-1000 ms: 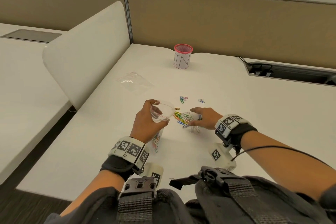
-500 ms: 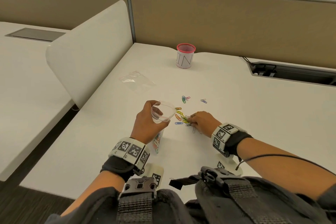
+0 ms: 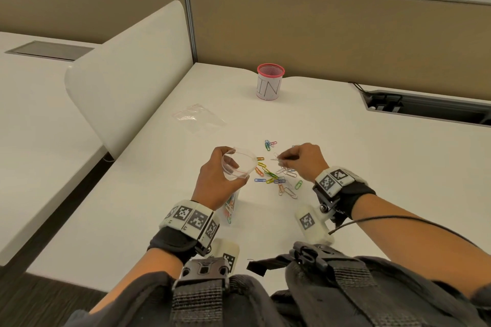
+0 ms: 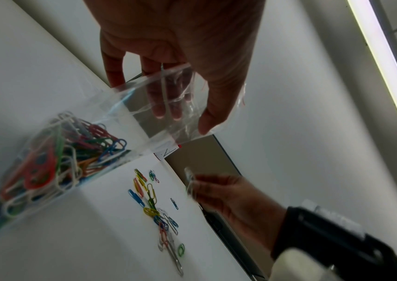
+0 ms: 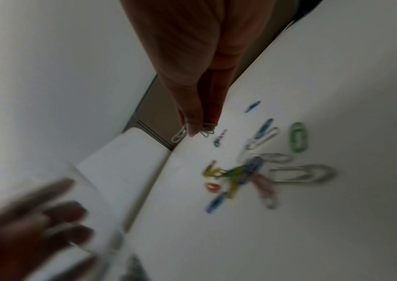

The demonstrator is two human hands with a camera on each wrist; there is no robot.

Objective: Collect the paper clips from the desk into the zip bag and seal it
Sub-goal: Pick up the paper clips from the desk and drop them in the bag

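Note:
My left hand (image 3: 218, 180) grips a clear zip bag (image 3: 237, 164) upright on the white desk (image 3: 372, 167), its mouth held open. In the left wrist view the zip bag (image 4: 77, 144) holds several coloured paper clips (image 4: 55, 163) at its bottom. My right hand (image 3: 300, 159) is raised just right of the bag's mouth and pinches a few pale paper clips (image 3: 276, 158), also seen in the right wrist view as white clips (image 5: 180, 134) at the fingertips. Several loose coloured clips (image 3: 276, 179) lie on the desk between and below my hands, with a small cluster (image 3: 269, 144) farther back.
A second, empty clear bag (image 3: 198, 118) lies flat at the back left. A pink mesh cup (image 3: 269, 85) labelled IN stands near the tan partition. A white divider panel (image 3: 127, 74) borders the desk on the left; a cable tray slot (image 3: 425, 106) sits at the back right.
My right hand closed on clips in the pile, then lifted off the desk with them toward the bag's mouth. The left hand kept the bag still.

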